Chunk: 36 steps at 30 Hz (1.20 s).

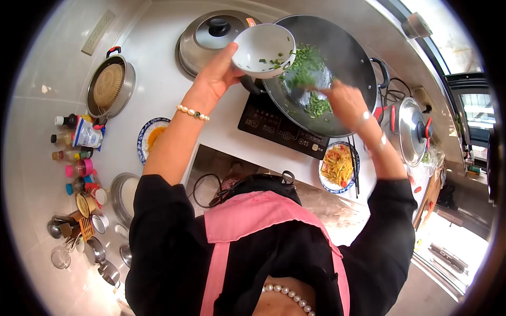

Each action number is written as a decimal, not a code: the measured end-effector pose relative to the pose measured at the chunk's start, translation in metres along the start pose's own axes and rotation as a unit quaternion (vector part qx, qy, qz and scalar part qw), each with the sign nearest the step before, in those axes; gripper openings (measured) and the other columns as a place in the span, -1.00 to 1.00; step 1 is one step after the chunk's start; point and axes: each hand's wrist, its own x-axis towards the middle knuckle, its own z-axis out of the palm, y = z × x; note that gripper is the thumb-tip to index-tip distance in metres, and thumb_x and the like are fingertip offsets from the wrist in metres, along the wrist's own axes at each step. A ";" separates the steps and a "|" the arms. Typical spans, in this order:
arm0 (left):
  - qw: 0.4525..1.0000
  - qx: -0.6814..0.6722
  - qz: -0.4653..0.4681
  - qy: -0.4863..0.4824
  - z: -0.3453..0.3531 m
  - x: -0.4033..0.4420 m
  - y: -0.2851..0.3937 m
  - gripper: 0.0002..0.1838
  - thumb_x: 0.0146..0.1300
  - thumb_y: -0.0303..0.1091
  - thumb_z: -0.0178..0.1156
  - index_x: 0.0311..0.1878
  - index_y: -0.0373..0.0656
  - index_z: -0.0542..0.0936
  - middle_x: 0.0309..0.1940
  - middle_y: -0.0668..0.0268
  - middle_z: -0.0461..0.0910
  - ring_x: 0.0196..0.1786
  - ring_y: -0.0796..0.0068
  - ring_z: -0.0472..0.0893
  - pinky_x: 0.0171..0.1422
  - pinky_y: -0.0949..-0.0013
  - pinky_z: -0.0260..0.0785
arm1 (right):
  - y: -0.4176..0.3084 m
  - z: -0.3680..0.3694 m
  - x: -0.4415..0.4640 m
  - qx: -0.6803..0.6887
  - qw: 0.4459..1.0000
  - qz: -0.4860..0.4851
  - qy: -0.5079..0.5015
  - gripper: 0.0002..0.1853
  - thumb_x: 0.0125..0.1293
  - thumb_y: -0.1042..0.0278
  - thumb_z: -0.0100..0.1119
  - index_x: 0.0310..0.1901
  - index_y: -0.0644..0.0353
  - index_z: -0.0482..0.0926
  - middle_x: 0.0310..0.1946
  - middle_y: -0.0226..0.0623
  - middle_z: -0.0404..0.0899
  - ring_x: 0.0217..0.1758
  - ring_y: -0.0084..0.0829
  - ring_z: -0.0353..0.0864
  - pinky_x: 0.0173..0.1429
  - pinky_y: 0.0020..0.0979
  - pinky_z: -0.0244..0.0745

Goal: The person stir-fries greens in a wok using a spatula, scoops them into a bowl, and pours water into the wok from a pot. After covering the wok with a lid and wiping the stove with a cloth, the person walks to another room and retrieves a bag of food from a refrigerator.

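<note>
In the head view, your left hand (pixel 217 72) has its fingers holding the bowl (pixel 263 45) at the wok's (pixel 350 58) 10 o'clock rim; greens (pixel 308 63) lie in both. Your right hand (pixel 348 102) has its fingers around a blurred tool (pixel 299 95) amid the greens. The plate (pixel 321 181) sits on the bench (pixel 216 129) at 6 o'clock.

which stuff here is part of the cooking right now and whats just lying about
In use:
- white bowl, in left hand
- utensil, blurred, in right hand
- chopped greens
- wok
- cooker

Lying about:
- domed lid
- shredded food
- chopsticks
- bottles
- lidded pot, far right
</note>
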 end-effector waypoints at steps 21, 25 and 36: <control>0.999 0.037 -0.012 -0.033 -0.003 0.001 0.001 -0.36 0.07 0.12 0.13 0.15 -0.05 0.36 0.04 0.31 0.44 0.04 0.37 0.42 0.15 0.15 0.18 | 0.041 0.005 -0.005 -0.022 0.995 0.091 -0.017 -0.69 0.10 0.45 -0.02 -0.10 -0.05 0.54 -0.41 -0.20 0.43 -0.30 -0.17 0.51 -0.27 -0.23 0.42; 0.999 0.030 -0.013 -0.028 -0.004 0.003 0.003 -0.38 0.04 0.11 0.19 0.09 -0.07 0.39 -0.04 0.32 0.49 -0.01 0.36 0.48 0.13 0.09 0.24 | 0.068 0.009 0.046 -0.028 0.986 0.111 0.125 -0.70 0.14 0.44 -0.11 -0.11 -0.04 0.51 -0.37 -0.14 0.44 -0.30 -0.14 0.53 -0.26 -0.21 0.44; 0.999 0.017 0.003 -0.050 -0.009 0.001 0.000 -0.37 0.02 0.08 0.24 0.08 -0.12 0.40 -0.05 0.32 0.51 0.00 0.36 0.49 0.09 0.10 0.31 | 0.042 -0.041 -0.057 -0.046 0.985 0.072 -0.149 -0.59 0.01 0.60 -0.02 -0.12 -0.12 0.56 -0.42 -0.18 0.41 -0.32 -0.20 0.51 -0.27 -0.24 0.40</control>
